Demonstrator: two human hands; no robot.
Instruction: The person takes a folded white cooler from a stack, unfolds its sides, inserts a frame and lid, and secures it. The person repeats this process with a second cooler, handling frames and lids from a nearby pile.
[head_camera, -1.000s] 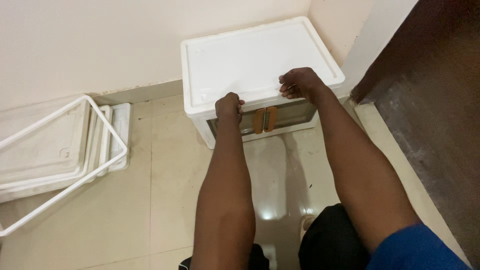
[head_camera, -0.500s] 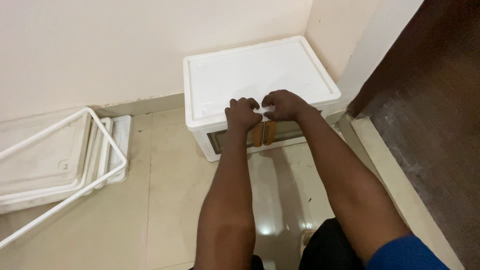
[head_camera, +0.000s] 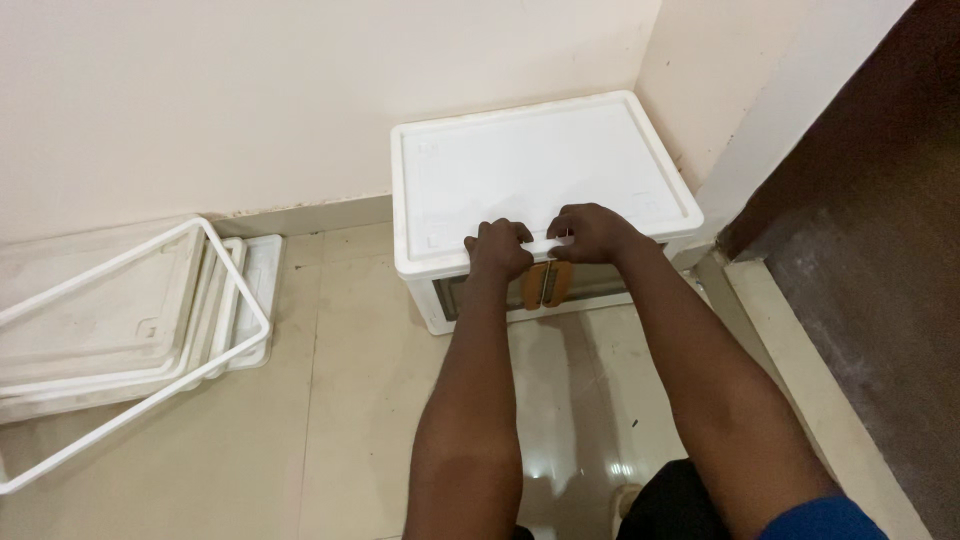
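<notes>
A white plastic storage box (head_camera: 540, 160) with a flat lid stands on the tiled floor in the corner of the room. Its front panel is clear and carries two brown handles (head_camera: 547, 284) side by side. My left hand (head_camera: 498, 248) rests on the lid's front edge, fingers curled over it just above the handles. My right hand (head_camera: 587, 232) sits right beside it on the same edge, fingers bent down onto the rim. The two hands almost touch.
A stack of white plastic panels (head_camera: 110, 300) and a white frame (head_camera: 150, 400) lie on the floor at the left, against the wall. A dark wooden door (head_camera: 870, 230) stands at the right. Beige tiles (head_camera: 340, 430) cover the floor between them.
Both hands have slid inward along the lid's front edge, from apart to nearly touching above the brown handles. The view has shifted slightly.
</notes>
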